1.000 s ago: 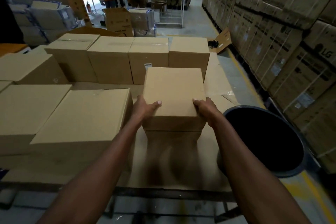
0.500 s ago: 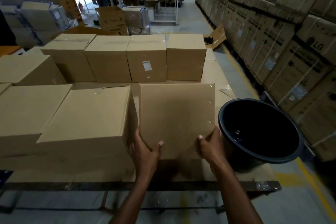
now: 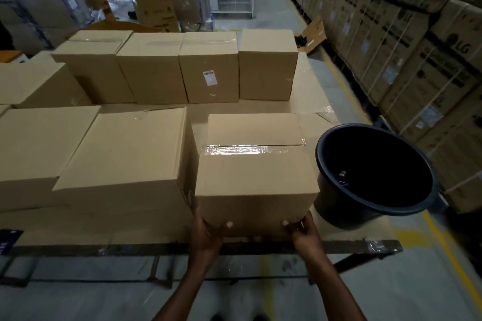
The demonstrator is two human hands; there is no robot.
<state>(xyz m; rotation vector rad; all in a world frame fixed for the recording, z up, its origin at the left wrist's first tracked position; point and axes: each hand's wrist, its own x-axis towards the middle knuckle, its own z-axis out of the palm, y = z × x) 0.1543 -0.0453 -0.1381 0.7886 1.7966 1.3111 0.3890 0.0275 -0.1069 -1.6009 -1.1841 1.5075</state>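
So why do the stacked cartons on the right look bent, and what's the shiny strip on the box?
Head view: the wide-angle lens bows the stacked cartons near the edge; the strip is clear tape on the box, glaring with reflected light; the bucket is shadowed inside; the floor below looks motion-smeared.

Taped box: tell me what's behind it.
Behind the taped box lies a strip of cardboard sheet, then a row of four boxes. The sheet just past its far edge is hidden by the box itself. Left hand and right hand grip its near bottom corners.
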